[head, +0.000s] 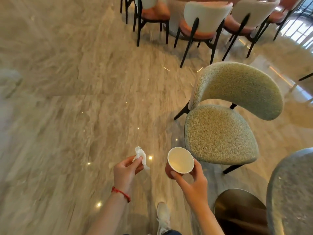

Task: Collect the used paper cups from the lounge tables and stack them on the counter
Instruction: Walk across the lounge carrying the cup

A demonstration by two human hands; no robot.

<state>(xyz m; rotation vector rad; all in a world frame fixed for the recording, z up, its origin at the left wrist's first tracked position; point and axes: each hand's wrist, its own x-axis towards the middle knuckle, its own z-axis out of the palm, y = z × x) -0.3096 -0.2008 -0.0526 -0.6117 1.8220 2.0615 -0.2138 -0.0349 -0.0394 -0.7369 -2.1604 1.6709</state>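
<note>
Marble flooring [67, 99] in beige, glossy and streaked, fills most of the downward view, and it is blurred. A person's two bare forearms reach forward at the bottom. The right hand [194, 182] holds a paper cup [179, 162], terracotta outside and cream inside, tilted so its open mouth faces the camera; the thumb curls along the cup's near left side and the fingers [198, 167] wrap its right side. The cup looks empty, though a pale film at the bottom cannot be ruled out. The left hand [126, 172], wearing a red cord bracelet [121, 194] at the wrist, pinches a crumpled white tissue [141, 156] between thumb and curled fingertips, the rest of its fingers folded in. Just beside the cup to the right stands a pale green upholstered chair [225, 119] on dark legs. A round grey tabletop [291, 192] shows at the lower right edge, its brass base [237, 200] below. More chairs [203, 19] with white backs and orange seats stand at the top. One white shoe [163, 216] shows between the arms.
</note>
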